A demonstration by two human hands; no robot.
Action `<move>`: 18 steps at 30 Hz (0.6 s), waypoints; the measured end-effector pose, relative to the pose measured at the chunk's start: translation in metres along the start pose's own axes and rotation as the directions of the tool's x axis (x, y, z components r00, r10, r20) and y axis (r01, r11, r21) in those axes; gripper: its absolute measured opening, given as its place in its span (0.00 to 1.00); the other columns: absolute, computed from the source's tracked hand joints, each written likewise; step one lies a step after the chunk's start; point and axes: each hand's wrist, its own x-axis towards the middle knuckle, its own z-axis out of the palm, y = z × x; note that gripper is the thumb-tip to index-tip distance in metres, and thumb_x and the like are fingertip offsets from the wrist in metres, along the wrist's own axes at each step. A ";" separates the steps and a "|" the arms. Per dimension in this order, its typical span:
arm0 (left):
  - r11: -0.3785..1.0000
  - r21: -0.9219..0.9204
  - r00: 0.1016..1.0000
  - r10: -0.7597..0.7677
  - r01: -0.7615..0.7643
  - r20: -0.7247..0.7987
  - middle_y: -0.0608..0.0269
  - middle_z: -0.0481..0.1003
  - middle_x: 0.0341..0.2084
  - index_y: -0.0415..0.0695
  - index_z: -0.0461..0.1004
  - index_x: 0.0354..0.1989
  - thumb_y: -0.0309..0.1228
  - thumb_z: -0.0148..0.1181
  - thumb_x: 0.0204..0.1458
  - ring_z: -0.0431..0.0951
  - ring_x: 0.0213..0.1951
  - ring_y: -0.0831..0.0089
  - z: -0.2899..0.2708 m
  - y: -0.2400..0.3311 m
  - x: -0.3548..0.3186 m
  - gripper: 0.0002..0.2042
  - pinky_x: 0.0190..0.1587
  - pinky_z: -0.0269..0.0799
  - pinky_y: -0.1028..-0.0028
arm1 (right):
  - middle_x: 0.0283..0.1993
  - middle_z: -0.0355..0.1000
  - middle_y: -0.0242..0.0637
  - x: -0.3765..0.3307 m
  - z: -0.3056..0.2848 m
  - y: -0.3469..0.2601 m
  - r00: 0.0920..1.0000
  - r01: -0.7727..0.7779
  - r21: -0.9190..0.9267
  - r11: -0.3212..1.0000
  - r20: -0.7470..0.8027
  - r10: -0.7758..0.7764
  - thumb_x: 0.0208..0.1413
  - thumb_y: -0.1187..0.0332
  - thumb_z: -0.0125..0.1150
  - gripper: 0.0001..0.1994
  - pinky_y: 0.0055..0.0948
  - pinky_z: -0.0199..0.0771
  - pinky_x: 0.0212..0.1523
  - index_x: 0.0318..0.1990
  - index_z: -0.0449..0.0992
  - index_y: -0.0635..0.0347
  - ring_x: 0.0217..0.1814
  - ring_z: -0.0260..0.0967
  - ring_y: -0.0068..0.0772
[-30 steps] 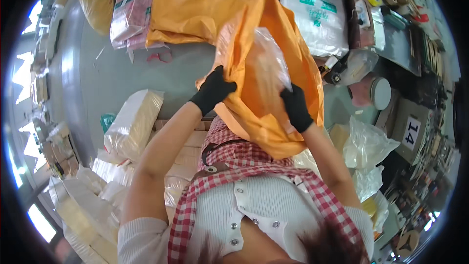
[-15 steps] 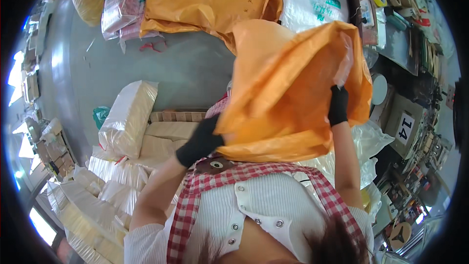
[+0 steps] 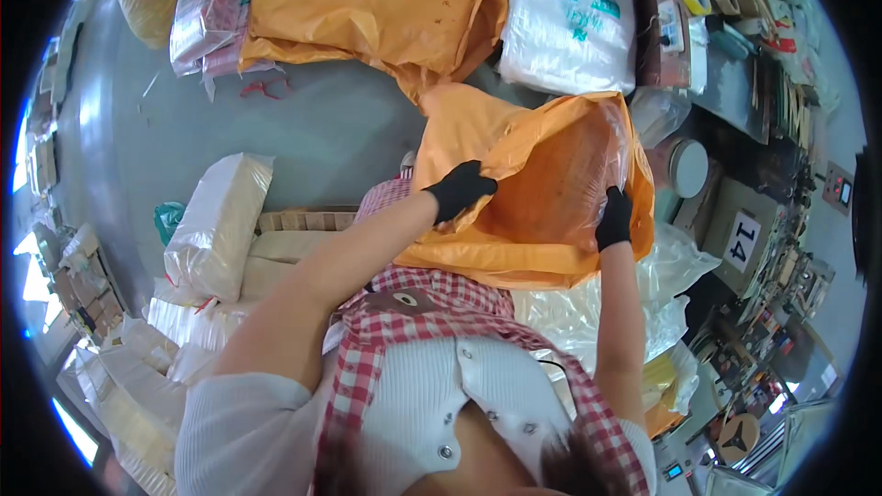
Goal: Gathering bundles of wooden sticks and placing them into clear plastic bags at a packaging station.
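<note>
A large orange plastic sack (image 3: 459,133) hangs in front of me with its mouth spread wide toward me. My left hand (image 3: 462,191), in a black glove, is closed on the left edge of the sack's mouth. At the right side of the mouth my right hand (image 3: 615,219), gloved the same way, grips a clear plastic bag (image 3: 614,152) that lies along the sack's inner wall. Whether the right fingers also pinch the orange rim cannot be made out. The sack's bottom is hidden.
Folded orange sacks (image 3: 367,0), a white plastic-wrapped stack (image 3: 570,28) and a pink wrapped bundle (image 3: 216,5) lie at the far side. Several wrapped pale bundles (image 3: 220,220) are piled at left. Clear plastic sheeting (image 3: 661,266) and a round-lidded tub (image 3: 687,170) stand at right.
My left hand has moved up and to the right with the sack's edge. The sack's mouth is lower and opens wider, showing more of the clear bag inside.
</note>
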 end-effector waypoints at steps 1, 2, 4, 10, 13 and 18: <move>0.980 -0.119 0.987 -0.153 0.157 0.039 0.59 0.74 0.26 0.39 0.72 0.38 0.37 0.62 0.43 0.74 0.28 0.70 -0.002 0.042 -0.021 0.16 0.32 0.72 0.71 | 0.30 0.68 0.29 0.019 -0.022 0.037 0.979 -0.204 -0.057 0.977 0.018 0.205 0.54 0.60 0.56 0.14 0.26 0.62 0.35 0.39 0.75 0.62 0.32 0.61 0.23; 0.921 -0.238 0.951 -0.300 0.308 0.070 0.62 0.72 0.24 0.42 0.73 0.36 0.35 0.60 0.46 0.73 0.26 0.74 -0.003 0.112 -0.052 0.12 0.30 0.71 0.73 | 0.34 0.69 0.31 0.026 -0.037 0.063 0.915 -0.394 -0.122 0.911 0.047 0.402 0.54 0.59 0.55 0.15 0.26 0.64 0.40 0.41 0.75 0.61 0.37 0.64 0.25; 0.709 -0.636 0.927 -0.374 0.305 0.027 0.66 0.71 0.22 0.46 0.74 0.34 0.35 0.58 0.50 0.71 0.24 0.76 -0.013 0.165 -0.079 0.07 0.28 0.71 0.74 | 0.32 0.69 0.34 0.040 -0.036 0.098 0.922 -0.369 -0.304 0.879 0.000 0.387 0.53 0.61 0.53 0.12 0.30 0.66 0.41 0.36 0.74 0.60 0.39 0.65 0.26; 0.701 -0.713 0.951 -0.236 0.023 -0.202 0.64 0.75 0.36 0.40 0.70 0.48 0.38 0.55 0.56 0.76 0.36 0.75 -0.087 0.144 -0.127 0.16 0.41 0.73 0.75 | 0.41 0.72 0.55 0.018 -0.006 0.076 0.889 0.453 -0.829 0.327 0.450 -0.088 0.57 0.65 0.44 0.13 0.43 0.70 0.45 0.36 0.74 0.63 0.44 0.70 0.55; 0.823 -0.568 0.951 -0.147 -0.036 -0.273 0.62 0.74 0.44 0.39 0.68 0.52 0.38 0.53 0.57 0.76 0.44 0.74 -0.103 0.125 -0.122 0.18 0.46 0.72 0.74 | 0.39 0.72 0.58 0.004 -0.005 0.043 0.970 0.226 -0.773 0.593 0.234 -0.065 0.55 0.59 0.48 0.17 0.46 0.68 0.44 0.37 0.74 0.66 0.44 0.69 0.59; 0.786 -0.616 0.963 -0.206 0.058 -0.173 0.64 0.75 0.41 0.38 0.69 0.50 0.38 0.54 0.57 0.75 0.41 0.77 -0.113 0.144 -0.117 0.18 0.46 0.70 0.76 | 0.33 0.72 0.57 -0.035 0.039 0.024 0.977 0.215 -0.686 0.695 0.155 -0.148 0.54 0.62 0.49 0.13 0.48 0.69 0.40 0.32 0.75 0.63 0.40 0.70 0.58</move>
